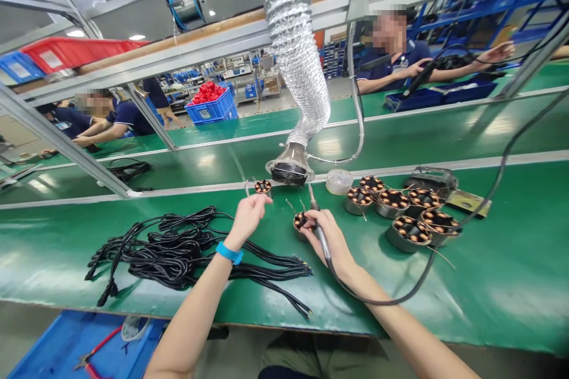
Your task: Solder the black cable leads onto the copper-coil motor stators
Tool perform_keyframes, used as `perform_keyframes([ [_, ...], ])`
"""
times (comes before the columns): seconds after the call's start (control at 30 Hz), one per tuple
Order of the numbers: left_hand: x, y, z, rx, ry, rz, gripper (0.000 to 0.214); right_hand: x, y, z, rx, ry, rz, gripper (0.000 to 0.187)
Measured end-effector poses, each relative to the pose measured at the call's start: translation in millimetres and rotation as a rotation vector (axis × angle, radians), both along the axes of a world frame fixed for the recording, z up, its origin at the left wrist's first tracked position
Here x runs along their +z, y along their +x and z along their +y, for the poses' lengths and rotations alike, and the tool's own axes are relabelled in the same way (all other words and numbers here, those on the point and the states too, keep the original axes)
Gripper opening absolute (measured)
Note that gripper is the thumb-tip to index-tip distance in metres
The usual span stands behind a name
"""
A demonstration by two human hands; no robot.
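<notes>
My right hand (332,238) is closed round a soldering iron (320,231), whose tip points up and away from me. Its thumb and fingertips also touch a motor stator (300,220) with copper windings, partly hidden behind them. Over the bench to the left, my left hand (249,218) has its fingers drawn together; whatever they may hold is too small to make out. Just beyond it stands another stator (263,187), with a thin wire looping at its left side. Between the hands, short light wire ends (290,205) lie on the green bench.
A fume extraction hose (296,71) hangs above the bench. Black cables (173,254) lie left; several stators (408,231) stand right, beside a round translucent container (339,181) and a soldering iron stand (431,180). The iron's cord (415,293) crosses my right forearm. Co-workers sit beyond.
</notes>
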State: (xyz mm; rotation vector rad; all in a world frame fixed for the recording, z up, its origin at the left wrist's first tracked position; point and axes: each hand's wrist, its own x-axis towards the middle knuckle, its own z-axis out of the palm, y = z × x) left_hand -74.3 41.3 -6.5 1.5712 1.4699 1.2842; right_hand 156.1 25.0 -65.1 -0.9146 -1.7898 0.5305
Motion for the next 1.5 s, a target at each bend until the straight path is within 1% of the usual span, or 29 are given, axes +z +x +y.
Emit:
perform_keyframes([
  [0.03,-3.7,7.8,-4.6,-0.051,-0.037,0.072,0.04,-0.4,1.3,-6.2,0.047,-0.007,-0.006,0.026],
  [0.07,-7.4,13.9,-7.7,-0.071,-0.052,0.131,0.037,-0.6,3.0,-11.7,0.067,-0.009,-0.012,0.026],
  [0.1,-10.8,17.9,-9.4,-0.069,-0.055,0.175,0.034,-0.5,4.8,-16.3,0.059,-0.007,-0.022,0.025],
  [0.17,-16.6,19.9,-9.7,-0.037,-0.054,0.208,0.03,0.8,7.1,-22.9,-0.023,0.008,-0.041,0.025],
  [0.23,-20.5,16.3,-7.4,-0.002,-0.066,0.177,0.027,2.9,6.2,-26.4,-0.128,0.019,-0.066,0.033],
  [0.3,-22.6,10.9,-4.4,-0.001,-0.076,0.116,0.026,4.4,1.7,-27.6,-0.207,0.002,-0.105,0.044],
  [0.33,-22.9,8.6,-3.2,-0.026,-0.088,0.088,0.027,4.7,-1.4,-27.6,-0.233,-0.019,-0.127,0.048],
  [0.4,-22.2,5.6,-2.0,-0.109,-0.152,0.03,0.033,4.4,-7.9,-27.0,-0.252,-0.068,-0.154,0.051],
  [0.43,-21.3,5.0,-2.0,-0.154,-0.208,-0.011,0.036,4.1,-10.5,-26.5,-0.249,-0.088,-0.158,0.051],
  [0.5,-19.3,5.9,-3.1,-0.227,-0.356,-0.143,0.037,4.3,-13.1,-24.9,-0.224,-0.107,-0.154,0.05],
  [0.57,-18.6,9.7,-5.0,-0.285,-0.497,-0.322,0.039,5.8,-11.5,-21.3,-0.176,-0.105,-0.149,0.049],
  [0.6,-19.0,12.5,-5.8,-0.313,-0.543,-0.404,0.04,6.9,-9.2,-18.4,-0.144,-0.102,-0.146,0.049],
  [0.67,-21.0,18.9,-6.8,-0.35,-0.582,-0.526,0.042,9.0,-3.0,-10.6,-0.065,-0.092,-0.139,0.049],
  [0.77,-24.8,26.3,-5.0,-0.351,-0.579,-0.6,0.043,10.3,6.1,1.8,0.054,-0.068,-0.123,0.048],
  [0.83,-26.1,27.7,-1.8,-0.34,-0.587,-0.594,0.044,10.2,8.9,6.0,0.094,-0.06,-0.109,0.047],
  [0.93,-25.9,26.1,4.0,-0.294,-0.576,-0.531,0.045,9.7,6.2,3.0,0.082,-0.076,-0.107,0.048],
  [1.07,-23.6,23.5,9.6,-0.262,-0.513,-0.454,0.04,8.7,-3.0,-4.2,0.008,-0.083,-0.114,0.05],
  [1.17,-21.8,22.8,10.1,-0.321,-0.496,-0.428,0.039,6.4,-5.5,-0.8,-0.006,-0.08,-0.117,0.048],
  [1.27,-22.7,22.4,7.4,-0.405,-0.455,-0.428,0.04,3.4,-3.7,7.4,0.057,-0.079,-0.101,0.047],
  [1.33,-25.0,21.4,5.3,-0.423,-0.448,-0.43,0.041,1.5,-2.4,11.8,0.092,-0.075,-0.073,0.046],
  [1.4,-28.0,19.5,4.5,-0.388,-0.441,-0.4,0.043,-0.1,-2.1,14.3,0.109,-0.073,-0.053,0.044],
  [1.43,-29.4,18.3,5.0,-0.335,-0.412,-0.367,0.044,-0.7,-2.1,14.9,0.113,-0.075,-0.048,0.044],
  [1.5,-31.9,15.7,8.1,-0.189,-0.289,-0.245,0.044,-1.7,-2.3,15.3,0.116,-0.08,-0.038,0.045],
])
